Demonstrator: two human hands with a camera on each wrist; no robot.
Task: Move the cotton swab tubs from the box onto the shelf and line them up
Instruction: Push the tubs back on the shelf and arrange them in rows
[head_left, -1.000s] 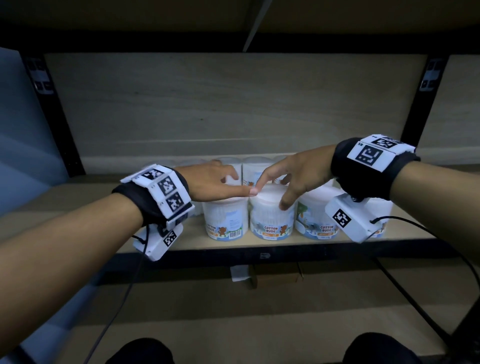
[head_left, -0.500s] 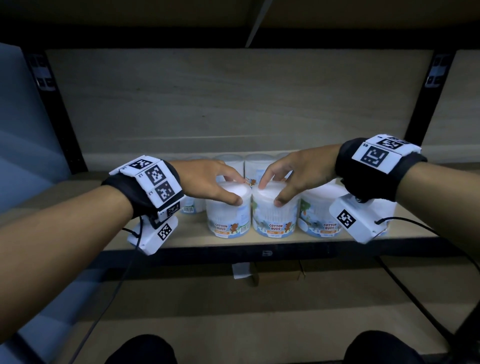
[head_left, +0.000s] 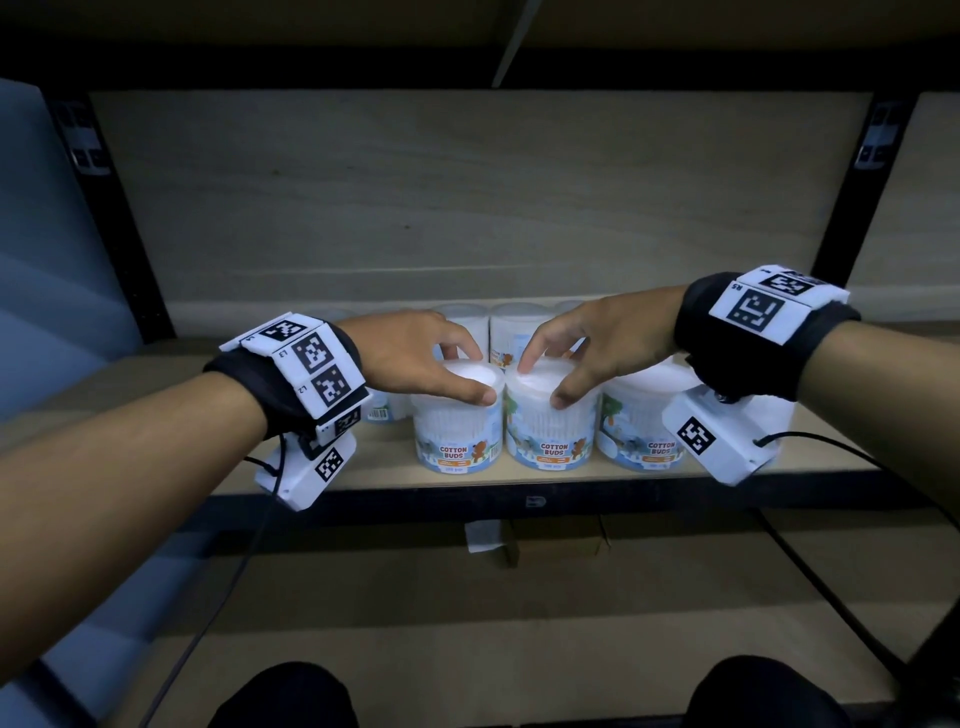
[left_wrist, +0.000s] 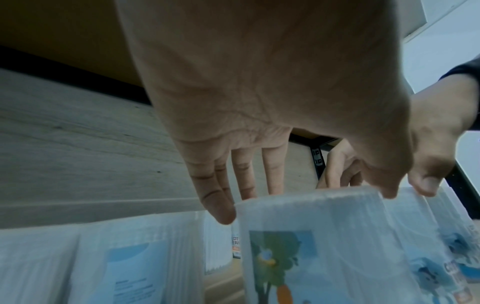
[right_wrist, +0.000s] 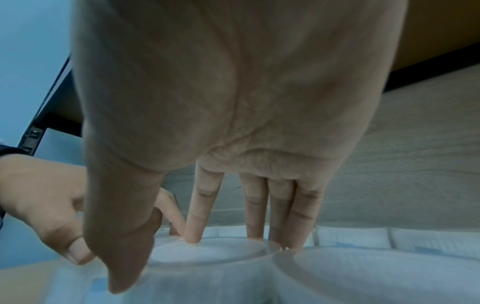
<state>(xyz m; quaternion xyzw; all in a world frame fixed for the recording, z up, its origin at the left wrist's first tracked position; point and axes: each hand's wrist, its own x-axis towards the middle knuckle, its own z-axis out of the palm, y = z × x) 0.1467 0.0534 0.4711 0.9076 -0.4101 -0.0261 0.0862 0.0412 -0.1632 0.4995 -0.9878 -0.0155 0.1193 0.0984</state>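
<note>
Several white cotton swab tubs stand on the wooden shelf (head_left: 363, 478), three in a front row and more behind. My left hand (head_left: 470, 374) grips the left front tub (head_left: 457, 441) from above, thumb on its front rim and fingers behind it. My right hand (head_left: 543, 383) grips the middle front tub (head_left: 550, 436), with the thumb down its front and the index fingertip on the lid. The right front tub (head_left: 639, 441) stands untouched beside it. The left wrist view shows the left hand (left_wrist: 306, 205) over its tub (left_wrist: 324, 246). The right wrist view shows the right hand (right_wrist: 155, 264) on its tub (right_wrist: 207, 277).
A wooden back panel (head_left: 467, 208) closes the shelf, with black uprights at the left (head_left: 119, 234) and right (head_left: 857, 208) and another shelf board above. A lower shelf (head_left: 467, 597) holds a cardboard box (head_left: 561, 535). Cables hang from both wrist cameras.
The two hands, whose fingertips met between the tubs a second ago, have drawn apart. Each now sits over its own tub with fingers spread round the lid.
</note>
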